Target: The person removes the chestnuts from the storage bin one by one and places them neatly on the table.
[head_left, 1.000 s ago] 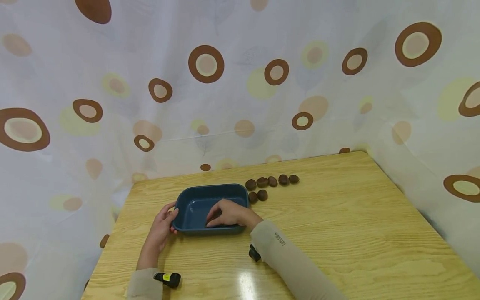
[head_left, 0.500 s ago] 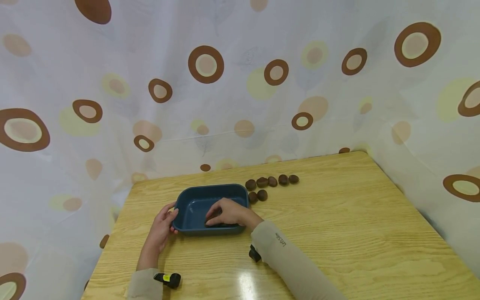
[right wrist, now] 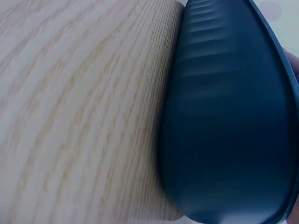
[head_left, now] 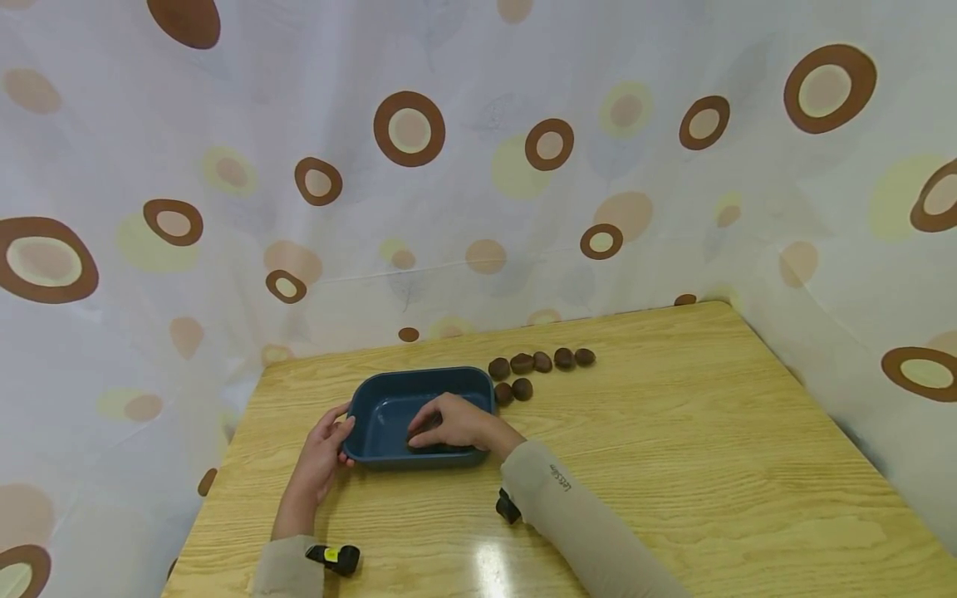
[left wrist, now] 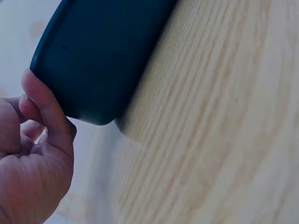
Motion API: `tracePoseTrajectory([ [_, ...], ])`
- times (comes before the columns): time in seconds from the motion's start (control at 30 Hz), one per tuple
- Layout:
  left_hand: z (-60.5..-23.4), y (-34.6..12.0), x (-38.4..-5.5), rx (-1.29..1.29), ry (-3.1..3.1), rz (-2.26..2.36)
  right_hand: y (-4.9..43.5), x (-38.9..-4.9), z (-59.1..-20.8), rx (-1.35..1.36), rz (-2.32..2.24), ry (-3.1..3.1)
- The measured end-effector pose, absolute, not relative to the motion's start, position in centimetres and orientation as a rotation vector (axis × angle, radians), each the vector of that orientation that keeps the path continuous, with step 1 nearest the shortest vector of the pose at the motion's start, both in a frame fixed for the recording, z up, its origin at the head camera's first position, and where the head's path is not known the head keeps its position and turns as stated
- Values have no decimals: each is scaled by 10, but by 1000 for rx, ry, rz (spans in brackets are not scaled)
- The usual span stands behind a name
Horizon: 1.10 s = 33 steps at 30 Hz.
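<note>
fingers and thumb of the right grip bend down inside the tub, pinching a dark brown piece at their tips; the hand covers most of it, so its full outline cannot be made out. the left grip is clasped on the tub's left end, thumb over the rim and fingers against the outer wall.

the tub itself is dark blue, smooth and faintly glossy, a rectangle with rounded corners, a thin even rim and walls that slope a little. the right wrist view shows soft bands across its outer side, and the left wrist view a small dark speck on the wall. it sits toward the left of the counter, whose pale yellow wood has long streaky grain and a bright patch of glare near the front.

just beyond the tub's right end, a far row of five rounded brown pieces lies in a slightly uneven line, with a pair of the same kind nearer. the left one of the pair is so close to the tub that touching or apart cannot be told.

the right hand blocks part of the tub's floor. both forearms wear beige sleeves, the right one lettered, with a small black device at the left wrist. behind hangs creased white cloth printed with brown rings and peach and yellow spots.
</note>
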<state>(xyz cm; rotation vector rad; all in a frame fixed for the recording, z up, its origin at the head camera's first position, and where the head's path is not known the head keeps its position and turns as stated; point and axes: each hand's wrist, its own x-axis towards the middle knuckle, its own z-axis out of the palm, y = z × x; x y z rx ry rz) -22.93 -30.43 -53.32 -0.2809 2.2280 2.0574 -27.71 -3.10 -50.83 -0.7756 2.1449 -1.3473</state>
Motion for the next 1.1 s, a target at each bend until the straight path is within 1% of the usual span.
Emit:
tracePoseTrajectory([
  [0.23, -531, -305, -228, -277, 2241, 2040, -32, -279, -510, -796, -1402, 2135],
  [0.57, -532, -305, -228, -266, 2246, 2036, -30, -279, -504, -753, -1497, 2166],
  [1.1, -531, -304, -228, -269, 2247, 2021, 4, -288, -494, -797, -1535, 2229],
])
